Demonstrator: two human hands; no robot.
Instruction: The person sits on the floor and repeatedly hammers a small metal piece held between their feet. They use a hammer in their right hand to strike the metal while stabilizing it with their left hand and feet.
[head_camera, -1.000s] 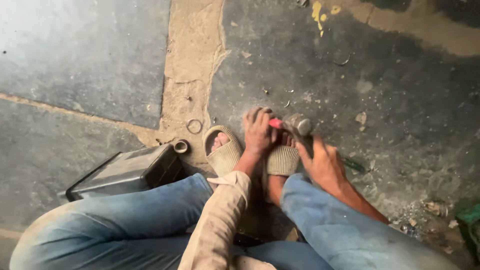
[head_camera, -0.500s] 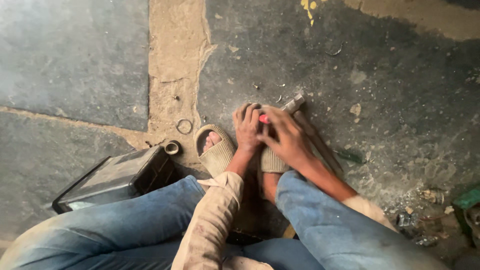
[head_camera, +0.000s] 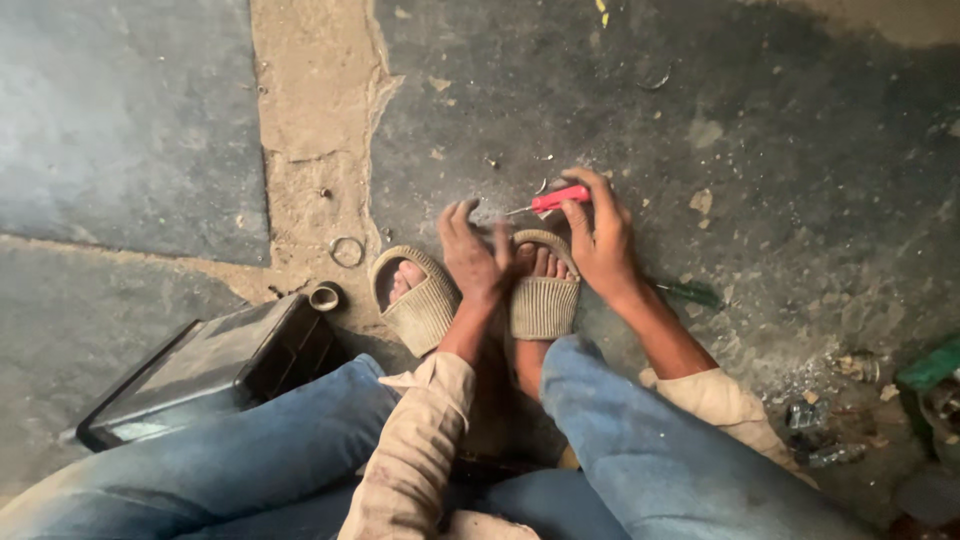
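Note:
I sit on a dusty concrete floor with my feet in beige ribbed sandals (head_camera: 545, 300). My right hand (head_camera: 603, 240) pinches a small screwdriver with a red handle (head_camera: 558, 198), its thin metal shaft pointing left just above the floor. My left hand (head_camera: 470, 252) rests between my feet with fingers spread, flat on the floor, holding nothing. A green-handled tool (head_camera: 690, 292) lies on the floor just right of my right wrist.
A dark rectangular box (head_camera: 205, 370) lies by my left knee. A metal ring (head_camera: 347, 251) and a short metal sleeve (head_camera: 324, 296) lie on the sandy floor strip. Small debris and metal bits (head_camera: 830, 430) are scattered at the right, near a green object (head_camera: 930, 365).
My right hand held a hammer one second ago; now it holds the red-handled screwdriver out in front of my right foot. The left hand has let go of the red tool and spread out.

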